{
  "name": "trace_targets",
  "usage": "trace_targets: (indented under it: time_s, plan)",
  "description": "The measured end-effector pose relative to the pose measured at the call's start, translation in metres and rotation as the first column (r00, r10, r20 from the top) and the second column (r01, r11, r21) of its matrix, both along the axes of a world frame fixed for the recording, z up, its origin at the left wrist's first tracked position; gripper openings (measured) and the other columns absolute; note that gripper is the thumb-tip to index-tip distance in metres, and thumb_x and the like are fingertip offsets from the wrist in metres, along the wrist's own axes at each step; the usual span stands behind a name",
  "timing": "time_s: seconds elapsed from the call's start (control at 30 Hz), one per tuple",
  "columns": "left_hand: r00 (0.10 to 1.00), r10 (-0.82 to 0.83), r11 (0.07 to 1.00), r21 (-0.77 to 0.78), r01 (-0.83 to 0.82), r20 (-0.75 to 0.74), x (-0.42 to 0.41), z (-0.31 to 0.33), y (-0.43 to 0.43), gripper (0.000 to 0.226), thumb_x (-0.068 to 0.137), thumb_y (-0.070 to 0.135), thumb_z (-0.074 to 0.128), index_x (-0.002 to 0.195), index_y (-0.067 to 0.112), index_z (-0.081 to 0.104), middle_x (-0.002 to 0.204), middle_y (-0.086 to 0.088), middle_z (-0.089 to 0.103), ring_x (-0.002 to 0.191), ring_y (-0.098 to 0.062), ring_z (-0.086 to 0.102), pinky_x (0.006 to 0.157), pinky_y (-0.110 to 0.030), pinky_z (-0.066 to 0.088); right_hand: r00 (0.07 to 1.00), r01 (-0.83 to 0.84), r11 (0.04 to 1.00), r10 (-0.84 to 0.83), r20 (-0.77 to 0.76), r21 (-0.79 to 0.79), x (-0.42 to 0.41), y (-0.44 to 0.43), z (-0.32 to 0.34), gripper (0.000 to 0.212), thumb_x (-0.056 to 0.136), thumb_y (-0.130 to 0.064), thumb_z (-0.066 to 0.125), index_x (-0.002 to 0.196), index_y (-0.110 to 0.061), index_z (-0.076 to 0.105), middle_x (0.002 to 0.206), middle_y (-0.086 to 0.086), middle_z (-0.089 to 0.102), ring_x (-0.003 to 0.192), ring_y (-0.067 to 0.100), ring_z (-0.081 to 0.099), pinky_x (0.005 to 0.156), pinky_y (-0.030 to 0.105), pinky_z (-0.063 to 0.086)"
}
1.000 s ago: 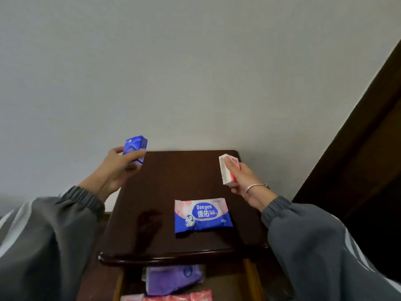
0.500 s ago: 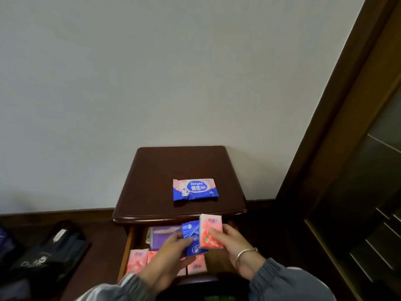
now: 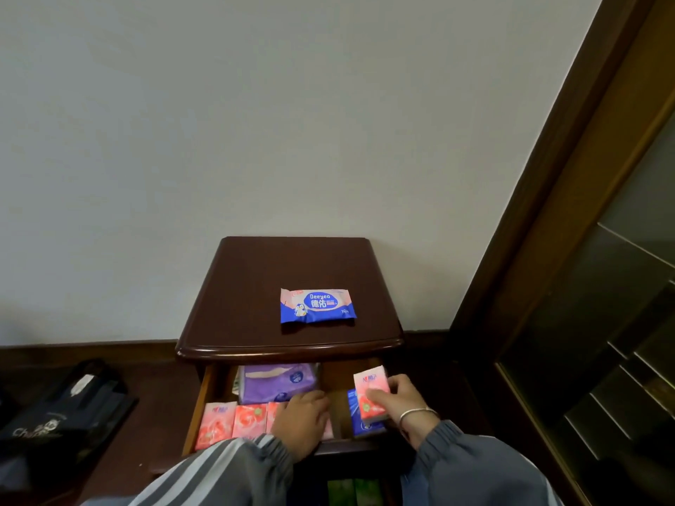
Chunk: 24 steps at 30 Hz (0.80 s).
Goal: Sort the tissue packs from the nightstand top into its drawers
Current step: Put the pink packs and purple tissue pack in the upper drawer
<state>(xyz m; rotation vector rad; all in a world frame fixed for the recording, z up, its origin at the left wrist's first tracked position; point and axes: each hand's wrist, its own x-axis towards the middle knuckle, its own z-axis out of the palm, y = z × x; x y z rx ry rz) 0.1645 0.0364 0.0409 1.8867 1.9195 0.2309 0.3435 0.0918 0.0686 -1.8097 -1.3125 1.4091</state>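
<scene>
So right hand (image 3: 401,403) pinches a pink tissue pack (image 3: 370,390) over the open drawer's (image 3: 205,396) right side, above a blue pack (image 3: 355,414). Left hand (image 3: 303,421) rests loose on the near pink packs (image 3: 233,421). Deeyeo wipes pack (image 3: 317,306) sits on the nightstand top (image 3: 255,286).

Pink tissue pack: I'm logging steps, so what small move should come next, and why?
Probably lower the pink tissue pack into the open drawer and let go. The right hand grips it over a blue pack lying in the drawer, not yet set down. The left hand rests on the row of pink packs; one Deeyeo pack waits on the nightstand top.
</scene>
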Motion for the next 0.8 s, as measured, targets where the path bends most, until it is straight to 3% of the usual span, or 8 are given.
trace_targets:
  time_s: [0.07, 0.13, 0.3, 0.43, 0.53, 0.67, 0.8]
  plan:
    - [0.996, -0.063, 0.998, -0.024, 0.062, -0.07, -0.003, -0.009, 0.002, 0.041, 0.099, 0.034, 0.031, 0.136, 0.029, 0.049, 0.149, 0.009, 0.04, 0.135, -0.011, 0.037, 0.108, -0.031, 0.032, 0.975, -0.105, 0.994, 0.101, 0.198, 0.008, -0.009, 0.005, 0.001, 0.04, 0.08, -0.023, 0.068, 0.11, -0.006, 0.047, 0.115, 0.014, 0.063, 0.103, 0.029, 0.062, 0.091, 0.037, 0.05]
    - [0.992, -0.095, 0.995, -0.001, 0.096, -0.088, -0.005, -0.014, 0.005, 0.04, 0.097, 0.032, 0.033, 0.13, 0.028, 0.055, 0.144, 0.008, 0.046, 0.132, -0.013, 0.042, 0.106, -0.03, 0.036, 0.918, -0.185, 0.982, 0.181, 0.353, -0.021, -0.023, 0.01, 0.004, 0.047, 0.083, -0.03, 0.063, 0.117, -0.007, 0.042, 0.122, 0.012, 0.06, 0.111, 0.03, 0.059, 0.09, 0.031, 0.046]
    - [0.995, -0.077, 0.996, 0.052, 0.074, 0.06, -0.011, -0.018, 0.001, 0.041, 0.095, 0.022, 0.039, 0.131, 0.024, 0.058, 0.143, 0.006, 0.05, 0.13, -0.009, 0.045, 0.105, -0.018, 0.031, 0.81, -0.295, 0.953, 0.285, 0.512, -0.064, -0.055, 0.019, -0.006, 0.051, 0.086, -0.027, 0.058, 0.125, -0.006, 0.032, 0.131, 0.014, 0.052, 0.119, 0.029, 0.054, 0.092, 0.028, 0.043]
    - [0.982, 0.051, 0.996, 0.057, -0.062, 0.184, -0.015, -0.021, 0.0, 0.039, 0.094, 0.016, 0.044, 0.131, 0.022, 0.055, 0.135, 0.001, 0.056, 0.122, -0.012, 0.051, 0.101, -0.016, 0.033, 0.616, -0.429, 0.874, 0.467, 0.635, -0.227, -0.062, 0.015, -0.024, 0.045, 0.096, -0.025, 0.044, 0.136, -0.005, 0.038, 0.14, 0.014, 0.044, 0.129, 0.027, 0.045, 0.101, 0.031, 0.039]
    - [0.974, 0.101, 0.991, 0.069, -0.117, 0.204, -0.015, -0.024, 0.001, 0.038, 0.094, 0.018, 0.046, 0.131, 0.022, 0.054, 0.133, 0.002, 0.056, 0.121, -0.011, 0.052, 0.101, -0.018, 0.035, 0.573, -0.395, 0.888, 0.437, 0.693, -0.234, -0.058, 0.014, -0.032, 0.044, 0.097, -0.03, 0.042, 0.136, -0.01, 0.043, 0.14, 0.013, 0.044, 0.128, 0.027, 0.046, 0.103, 0.031, 0.039]
    - [0.97, 0.118, 0.986, 0.091, -0.14, 0.213, -0.015, -0.026, 0.002, 0.036, 0.093, 0.019, 0.046, 0.128, 0.022, 0.057, 0.13, 0.002, 0.059, 0.119, -0.011, 0.053, 0.098, -0.018, 0.037, 0.601, -0.419, 0.889, 0.426, 0.677, -0.188, -0.049, 0.02, -0.034, 0.06, 0.096, -0.021, 0.04, 0.148, -0.01, 0.012, 0.143, 0.017, 0.038, 0.128, 0.03, 0.045, 0.103, 0.034, 0.038]
    - [0.965, 0.128, 0.984, 0.093, -0.152, 0.229, -0.015, -0.027, 0.001, 0.034, 0.093, 0.021, 0.047, 0.126, 0.024, 0.058, 0.126, 0.004, 0.061, 0.115, -0.009, 0.056, 0.094, -0.016, 0.039, 0.57, -0.53, 0.837, 0.47, 0.674, -0.136, -0.041, 0.024, -0.036, 0.04, 0.095, -0.02, 0.04, 0.134, -0.012, 0.038, 0.128, 0.015, 0.055, 0.116, 0.028, 0.055, 0.094, 0.032, 0.044]
